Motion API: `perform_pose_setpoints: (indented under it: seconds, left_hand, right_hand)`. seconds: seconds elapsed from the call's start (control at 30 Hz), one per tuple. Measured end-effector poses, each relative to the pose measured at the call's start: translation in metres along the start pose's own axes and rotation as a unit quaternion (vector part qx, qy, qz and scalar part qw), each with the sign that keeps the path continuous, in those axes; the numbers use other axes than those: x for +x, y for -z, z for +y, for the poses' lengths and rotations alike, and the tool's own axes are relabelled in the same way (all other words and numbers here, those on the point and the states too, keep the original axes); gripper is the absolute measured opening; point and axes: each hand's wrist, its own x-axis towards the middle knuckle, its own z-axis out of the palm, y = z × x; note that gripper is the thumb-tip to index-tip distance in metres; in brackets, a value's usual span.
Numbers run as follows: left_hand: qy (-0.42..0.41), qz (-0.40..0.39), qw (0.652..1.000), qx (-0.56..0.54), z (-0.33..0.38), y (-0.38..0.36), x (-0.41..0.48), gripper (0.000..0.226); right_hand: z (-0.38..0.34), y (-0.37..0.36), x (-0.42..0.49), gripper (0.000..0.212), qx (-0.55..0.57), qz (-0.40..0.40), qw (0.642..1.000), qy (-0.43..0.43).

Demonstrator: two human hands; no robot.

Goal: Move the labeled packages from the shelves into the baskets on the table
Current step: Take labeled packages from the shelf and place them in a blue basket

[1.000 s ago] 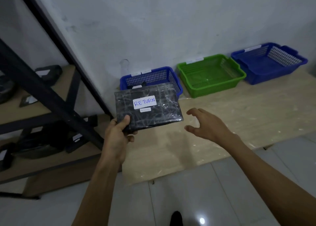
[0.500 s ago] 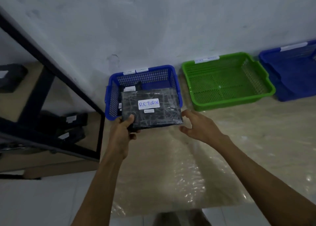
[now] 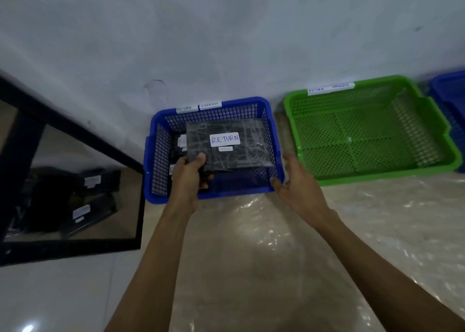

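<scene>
Left hand point(image 3: 187, 178): thumb on top and fingers curled beneath, pinching the near left corner of a black plastic-wrapped package point(image 3: 241, 153). The package is held roughly level over the interior of the blue mesh basket point(image 3: 157, 155), its white handwritten label "RETURN" point(image 3: 224, 139) facing up. Beneath it in the same basket lie other dark packages point(image 3: 180, 143) (only their left edges and scraps of white label show). Right hand point(image 3: 299, 188): holds nothing, fingers loosely extended, at the basket's front right corner; contact with the rim cannot be told. Two paper tags point(image 3: 198, 106) on the basket's back rim read "RETURN" and "OVERDUE". The basket stands on a plastic-covered table point(image 3: 251, 243) against the wall, just beside a green mesh basket point(image 3: 372, 173). At left, a black-framed shelf point(image 3: 70, 247) carries further labeled black packages point(image 3: 93, 182).
</scene>
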Motion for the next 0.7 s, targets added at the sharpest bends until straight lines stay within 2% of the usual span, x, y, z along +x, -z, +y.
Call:
perform_pose_setpoints:
  seconds: [0.2,0.37,0.5,0.57,0.7]
  left_hand:
    - [0.027,0.007,0.999,0.035,-0.006,-0.025,0.059,0.014]
    - [0.027,0.01,0.996,0.08,-0.024,-0.042,0.09,0.025]
    - [-0.048,0.052,0.985,0.154,-0.036,-0.048,0.101,0.036]
    - [-0.111,0.079,0.957,0.256,-0.04,-0.05,0.098,0.04]
    - [-0.185,0.135,0.841,0.491,-0.055,-0.05,0.1,0.062]
  right_hand:
    - [0.001,-0.023,0.023,0.057,-0.003,0.044,0.998,-0.037]
    - [0.007,-0.034,0.028,0.057,0.004,0.07,0.997,-0.029]
    - [0.014,-0.036,0.031,0.055,-0.008,0.062,0.998,-0.025]
    - [0.016,-0.038,0.031,0.055,-0.013,0.064,0.998,-0.018]
    - [0.016,-0.04,0.03,0.055,0.001,0.067,0.997,-0.025]
